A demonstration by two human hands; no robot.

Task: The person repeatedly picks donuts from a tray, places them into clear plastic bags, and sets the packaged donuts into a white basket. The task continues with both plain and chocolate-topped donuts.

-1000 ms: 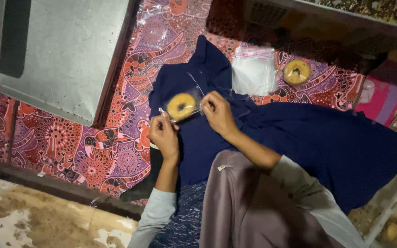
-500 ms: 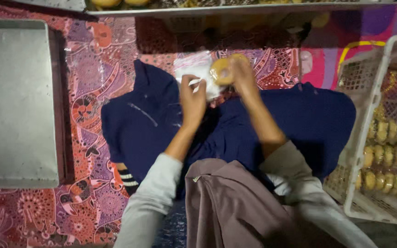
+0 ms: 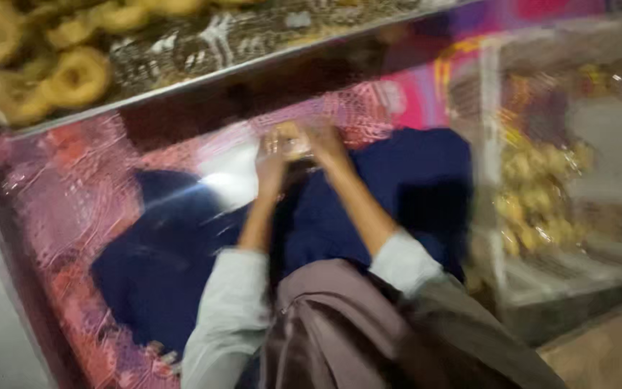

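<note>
Up and to the left of your hands, a metal tray (image 3: 203,68) carries ring-shaped pastries (image 3: 77,75). Your left hand (image 3: 269,164) and right hand (image 3: 327,142) meet over the dark blue cloth (image 3: 181,252), both grips clasped around one blurred ring pastry (image 3: 291,140) between them. To their right stands a white crate (image 3: 498,209) of pastries.
</note>
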